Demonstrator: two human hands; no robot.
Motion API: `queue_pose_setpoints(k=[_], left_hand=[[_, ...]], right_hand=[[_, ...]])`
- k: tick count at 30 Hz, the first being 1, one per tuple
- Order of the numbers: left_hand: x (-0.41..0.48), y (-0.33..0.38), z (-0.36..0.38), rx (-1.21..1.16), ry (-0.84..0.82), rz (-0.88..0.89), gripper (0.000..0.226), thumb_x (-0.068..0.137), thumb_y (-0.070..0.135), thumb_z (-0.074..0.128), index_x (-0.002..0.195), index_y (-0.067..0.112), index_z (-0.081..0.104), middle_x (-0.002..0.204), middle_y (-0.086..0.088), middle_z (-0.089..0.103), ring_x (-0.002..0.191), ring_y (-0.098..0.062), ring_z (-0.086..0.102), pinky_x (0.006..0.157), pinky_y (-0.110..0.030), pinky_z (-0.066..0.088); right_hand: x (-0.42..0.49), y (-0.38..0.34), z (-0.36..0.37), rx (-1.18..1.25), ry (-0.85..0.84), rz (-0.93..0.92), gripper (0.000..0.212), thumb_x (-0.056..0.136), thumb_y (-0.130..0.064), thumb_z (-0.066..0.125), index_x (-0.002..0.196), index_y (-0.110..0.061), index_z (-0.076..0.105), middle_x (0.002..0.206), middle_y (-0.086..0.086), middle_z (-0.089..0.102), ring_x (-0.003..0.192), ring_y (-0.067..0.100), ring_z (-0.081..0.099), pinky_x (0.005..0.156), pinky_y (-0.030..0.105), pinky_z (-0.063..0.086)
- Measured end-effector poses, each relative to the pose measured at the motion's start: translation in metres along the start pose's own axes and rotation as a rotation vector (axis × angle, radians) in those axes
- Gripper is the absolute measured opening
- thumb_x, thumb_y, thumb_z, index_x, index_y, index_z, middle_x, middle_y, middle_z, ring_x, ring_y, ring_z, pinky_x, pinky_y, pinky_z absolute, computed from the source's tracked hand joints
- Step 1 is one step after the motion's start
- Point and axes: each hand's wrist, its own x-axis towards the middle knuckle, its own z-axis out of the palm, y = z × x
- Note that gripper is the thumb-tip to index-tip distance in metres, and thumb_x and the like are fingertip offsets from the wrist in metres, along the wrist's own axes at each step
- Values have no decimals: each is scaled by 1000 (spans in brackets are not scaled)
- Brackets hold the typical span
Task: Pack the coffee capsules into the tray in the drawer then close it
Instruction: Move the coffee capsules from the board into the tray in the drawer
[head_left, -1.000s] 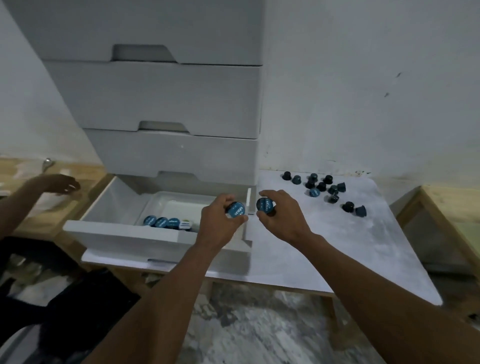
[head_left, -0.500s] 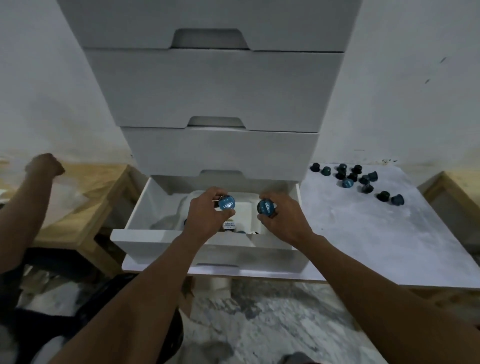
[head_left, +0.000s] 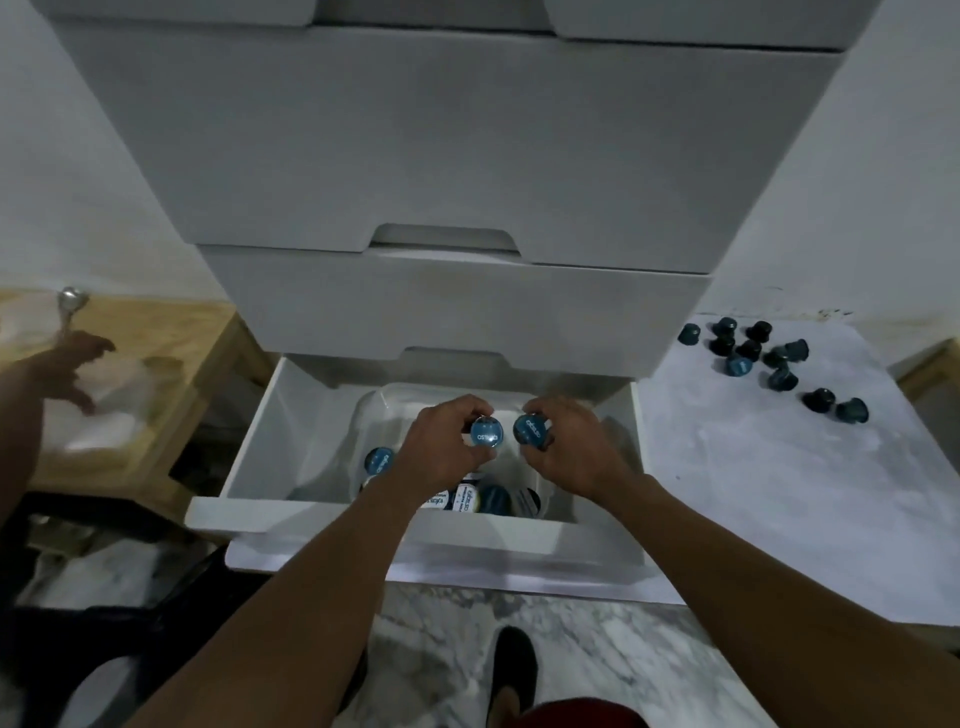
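Over the tray (head_left: 396, 411) in the open drawer (head_left: 270, 441), the left hand (head_left: 441, 449) pinches one capsule (head_left: 487, 432) and the right hand (head_left: 574, 449) a second capsule (head_left: 530, 429), lids up, ready to seat beside the packed capsules (head_left: 378, 460).

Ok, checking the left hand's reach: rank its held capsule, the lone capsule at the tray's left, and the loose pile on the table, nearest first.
1. Held capsule, pinched by the left hand.
2. Lone capsule, in the tray, just left.
3. Loose pile, on the table, far right.
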Motion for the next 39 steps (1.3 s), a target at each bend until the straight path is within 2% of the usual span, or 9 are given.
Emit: queue_pose_setpoints(k=[5,9,17,22,25,28,31,34,39], left_hand=[[17,-12,7,146,-116,5,37,69,11,78,102,23,64,96,7,68,91,-6,62,76,-18,46],[20,-17,10,200,-232,-20,37,69,14,76,102,25,64,92,9,64,89,-10,62,74,-21,47],[33,-20,13,218,-340,-35,49,69,17,80,114,21,62,108,1,64,98,-14,60,80,-23,46],[31,-26,19,248,-391,-18,50,69,18,81,115,19,61,112,-3,65,101,-16,60,88,-31,50],[32,-28,19,244,-411,-6,50,70,20,82,115,19,61,113,-4,66,103,-16,60,90,-31,50],[34,-28,19,237,-418,4,41,76,22,76,115,18,63,113,-3,67,101,-17,61,88,-28,49],[35,-30,18,257,-391,-5,28,83,15,68,111,16,66,108,-6,69,97,-17,63,85,-25,50],[38,-32,19,261,-388,-15,25,83,12,68,108,15,67,105,-7,70,92,-16,64,80,-22,49],[40,-32,21,294,-407,3,24,83,9,67,106,17,69,97,-4,72,87,-16,65,80,-25,52]], right_hand=[[9,9,2,-128,-108,-36,41,78,-29,71,116,-17,61,115,4,61,106,20,54,89,31,45],[7,10,3,-273,-174,-39,34,83,-36,64,113,-22,63,117,4,62,111,22,49,84,30,38],[8,8,6,-314,-212,18,30,82,-37,64,108,-22,65,110,5,65,105,23,54,84,39,50],[9,8,10,-363,-272,27,35,84,-38,64,117,-26,60,119,3,62,109,23,52,88,41,49],[11,7,10,-400,-303,38,41,85,-39,62,123,-28,57,126,3,58,113,23,52,92,44,47],[13,7,9,-405,-320,53,45,87,-41,58,130,-28,53,133,2,54,117,24,52,94,41,46],[14,8,7,-390,-323,38,35,90,-36,54,123,-27,58,129,3,57,113,24,53,87,37,45],[14,6,5,-407,-317,24,32,92,-29,53,122,-25,61,127,2,59,110,24,55,83,35,45],[16,5,3,-395,-320,28,32,93,-29,54,125,-27,60,127,0,60,111,21,56,77,29,39]])
